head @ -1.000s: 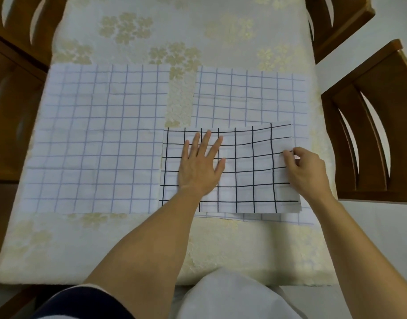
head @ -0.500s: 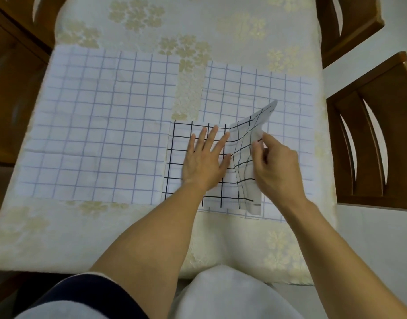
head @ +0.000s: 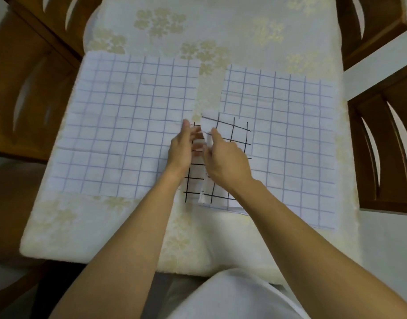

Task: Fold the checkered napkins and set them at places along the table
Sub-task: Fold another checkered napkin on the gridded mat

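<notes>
Floral tablecloth [head: 220, 31] | right hand [head: 225, 160] pinches folded black-checked napkin [head: 234, 132] | left hand [head: 180, 150] blurred, grip unclear

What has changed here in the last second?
The right hand pinched the right edge of the black-grid napkin and carried it left, folding it toward the left hand, which shifted from the middle to the left edge. Both blue-grid napkins stayed flat.
</notes>
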Tool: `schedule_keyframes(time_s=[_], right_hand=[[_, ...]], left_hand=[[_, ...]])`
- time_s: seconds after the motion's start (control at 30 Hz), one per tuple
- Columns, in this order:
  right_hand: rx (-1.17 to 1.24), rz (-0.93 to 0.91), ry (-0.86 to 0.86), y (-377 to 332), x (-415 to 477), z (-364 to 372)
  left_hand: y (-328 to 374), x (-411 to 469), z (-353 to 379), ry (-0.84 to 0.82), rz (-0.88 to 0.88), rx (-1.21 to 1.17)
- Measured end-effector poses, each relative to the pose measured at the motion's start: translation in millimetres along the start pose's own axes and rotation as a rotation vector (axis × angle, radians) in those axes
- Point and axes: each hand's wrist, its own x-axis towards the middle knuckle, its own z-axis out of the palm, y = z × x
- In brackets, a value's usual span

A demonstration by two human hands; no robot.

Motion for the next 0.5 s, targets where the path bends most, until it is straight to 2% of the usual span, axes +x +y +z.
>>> schedule_keyframes(time_s=[0.1, 0.2, 0.3, 0.5], right_hand=[[0.054, -0.092, -0.067, 0, -5, 11], [0.159, -0.086, 0.096, 23, -16, 18], [0.071, -0.113, 0.183, 58, -24, 24], [-0.158, -0.142, 0.037, 99, -22, 46]], left_hand=[[-12, 2, -12, -0.058, -0.103, 0.155], [-24, 6, -10, 0.007, -0.053, 0.297], [-26, 11, -4, 0.089, -0.008, 0.394], [-30, 22, -5, 0.165, 0.08, 0.497]])
